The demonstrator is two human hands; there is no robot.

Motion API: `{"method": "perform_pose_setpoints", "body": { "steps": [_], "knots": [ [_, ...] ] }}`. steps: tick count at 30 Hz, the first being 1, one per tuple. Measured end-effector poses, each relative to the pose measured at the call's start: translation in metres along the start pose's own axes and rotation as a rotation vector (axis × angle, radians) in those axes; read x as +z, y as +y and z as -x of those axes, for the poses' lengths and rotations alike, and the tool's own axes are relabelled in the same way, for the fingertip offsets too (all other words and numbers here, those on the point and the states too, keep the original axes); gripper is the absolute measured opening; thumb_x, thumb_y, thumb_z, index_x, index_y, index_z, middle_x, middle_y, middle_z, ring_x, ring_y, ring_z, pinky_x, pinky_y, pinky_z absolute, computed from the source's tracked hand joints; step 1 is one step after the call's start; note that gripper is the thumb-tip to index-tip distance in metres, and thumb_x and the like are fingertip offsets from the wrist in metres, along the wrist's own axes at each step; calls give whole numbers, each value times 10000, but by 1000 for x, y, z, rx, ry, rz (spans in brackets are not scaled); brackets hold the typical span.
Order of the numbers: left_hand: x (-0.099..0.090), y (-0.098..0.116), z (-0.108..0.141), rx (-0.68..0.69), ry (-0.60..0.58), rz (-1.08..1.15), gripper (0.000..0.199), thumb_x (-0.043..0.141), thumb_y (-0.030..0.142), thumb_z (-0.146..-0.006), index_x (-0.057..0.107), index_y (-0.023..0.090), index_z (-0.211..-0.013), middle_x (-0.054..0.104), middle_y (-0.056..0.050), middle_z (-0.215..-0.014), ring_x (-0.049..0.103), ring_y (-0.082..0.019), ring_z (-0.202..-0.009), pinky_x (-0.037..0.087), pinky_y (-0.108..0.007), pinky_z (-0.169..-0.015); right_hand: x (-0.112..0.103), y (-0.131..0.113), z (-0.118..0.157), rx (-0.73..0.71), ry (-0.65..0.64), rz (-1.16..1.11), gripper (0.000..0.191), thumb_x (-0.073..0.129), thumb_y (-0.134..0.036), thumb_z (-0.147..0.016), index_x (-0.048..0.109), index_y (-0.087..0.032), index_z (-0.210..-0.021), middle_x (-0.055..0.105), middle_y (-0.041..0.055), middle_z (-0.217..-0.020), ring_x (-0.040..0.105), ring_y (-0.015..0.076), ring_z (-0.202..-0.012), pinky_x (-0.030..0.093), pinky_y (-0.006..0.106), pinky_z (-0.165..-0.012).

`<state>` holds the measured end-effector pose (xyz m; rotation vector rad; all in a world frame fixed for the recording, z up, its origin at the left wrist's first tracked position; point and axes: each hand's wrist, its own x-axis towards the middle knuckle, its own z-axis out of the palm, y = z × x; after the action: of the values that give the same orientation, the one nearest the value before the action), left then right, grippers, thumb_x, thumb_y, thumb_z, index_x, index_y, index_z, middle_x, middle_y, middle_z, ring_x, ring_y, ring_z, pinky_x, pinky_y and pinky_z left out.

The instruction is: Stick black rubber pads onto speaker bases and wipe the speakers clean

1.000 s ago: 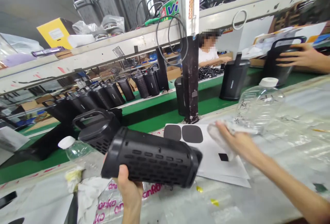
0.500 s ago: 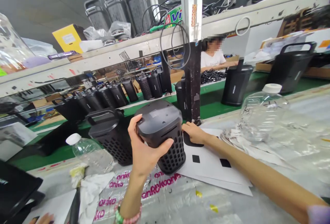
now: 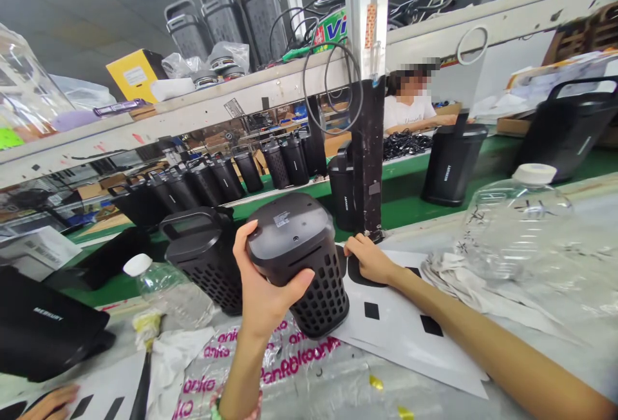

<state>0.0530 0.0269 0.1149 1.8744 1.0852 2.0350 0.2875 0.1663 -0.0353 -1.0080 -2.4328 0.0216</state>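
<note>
My left hand (image 3: 263, 291) grips a black perforated speaker shell (image 3: 302, 259) near its base end, which is tipped up toward me. The shell's other end rests on the bench. My right hand (image 3: 369, 259) lies on a white backing sheet (image 3: 410, 343), fingertips on a black oval pad (image 3: 357, 272). Small black squares also sit on that sheet. A second black shell with a carry handle (image 3: 203, 259) stands just left of the held one.
A clear plastic bottle (image 3: 512, 220) and a rag (image 3: 463, 278) lie to the right. A smaller bottle (image 3: 167, 288) lies at left, beside a black box (image 3: 43, 330). A row of black speakers (image 3: 217, 178) stands on the green conveyor. A post (image 3: 367, 162) rises behind the sheet. A person's hand (image 3: 46, 400) shows bottom left.
I have turned the shell from lying sideways to base-up in my left hand. My right hand has left the rag and moved left onto the black oval pad.
</note>
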Motion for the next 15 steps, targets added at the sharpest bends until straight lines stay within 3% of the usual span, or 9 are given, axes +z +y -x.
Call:
{"method": "perform_pose_setpoints", "body": {
  "steps": [6,10,12,15],
  "knots": [
    [-1,-1,2,-24,12,-8,843,864,457,-614,417,292,-1309,454,-50,-1278,557,-198,-1090,481,-295,-941,-5,5,5,-102,16,-43,389,427,54,-661,595,-168,-934,568,105,-995,467,259,-960,408,401,-838],
    [-1,0,5,-26,10,-5,850,860,452,-616,406,297,-1317,449,-50,-1287,566,-191,-1082,494,-285,-927,-19,7,15,-194,8,-86,215,465,-36,-821,584,-175,-934,573,121,-1093,489,253,-1012,424,416,-889],
    [-1,1,5,-13,11,-6,848,864,436,-614,408,303,-1318,448,-46,-1288,565,-182,-1078,491,-273,-925,-28,6,24,-215,-1,-99,107,479,-140,-923,574,-184,-949,584,105,-1034,509,232,-947,439,384,-846],
    [-1,0,3,-12,16,-22,840,859,441,-613,413,294,-1309,455,-51,-1280,564,-188,-1078,495,-287,-927,-41,3,40,-212,-3,-89,106,475,-242,-986,563,-197,-946,582,78,-955,512,214,-845,428,350,-764]
  ]
}}
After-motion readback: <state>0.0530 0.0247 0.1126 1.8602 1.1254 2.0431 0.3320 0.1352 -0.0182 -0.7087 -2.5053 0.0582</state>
